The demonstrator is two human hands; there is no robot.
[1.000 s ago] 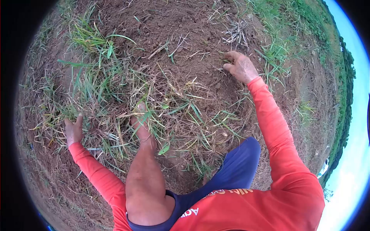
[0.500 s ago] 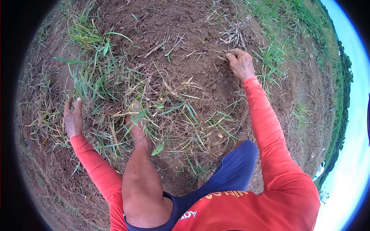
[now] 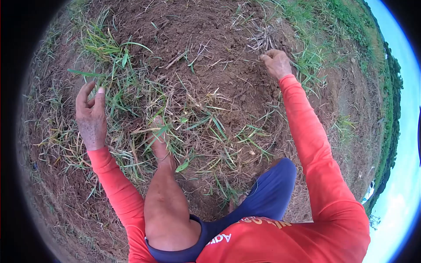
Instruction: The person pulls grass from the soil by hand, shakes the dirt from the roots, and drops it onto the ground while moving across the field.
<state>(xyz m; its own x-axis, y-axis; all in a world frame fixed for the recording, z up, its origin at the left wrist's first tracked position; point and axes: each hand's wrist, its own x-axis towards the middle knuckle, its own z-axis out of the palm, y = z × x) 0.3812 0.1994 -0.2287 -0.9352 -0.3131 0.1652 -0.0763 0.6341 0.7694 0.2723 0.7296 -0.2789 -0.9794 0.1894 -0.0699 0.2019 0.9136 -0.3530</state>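
My left hand (image 3: pixel 92 116) is raised at the left over cut grass, its thumb and fingers apart with nothing between them. Just beyond its fingertips is a green tuft (image 3: pixel 103 46) with long blades. At the upper right my right hand (image 3: pixel 277 65) is closed, thumb against the curled fingers; whatever it may hold is too small to make out. A dry, pale grass clump (image 3: pixel 263 38) lies just above that hand. Brown loose soil (image 3: pixel 206 22) spreads between the two hands.
My bare foot (image 3: pixel 158 131) rests among loose grass and straw (image 3: pixel 215 127). My bent knee in blue cloth (image 3: pixel 278 175) is at the lower right. Green grass (image 3: pixel 311 61) grows at the upper right, with a tree line (image 3: pixel 394 87) and sky beyond.
My left hand has moved up and slightly right and looks larger. My right hand has drawn in slightly, and the thin dry stems at its fingertips no longer show.
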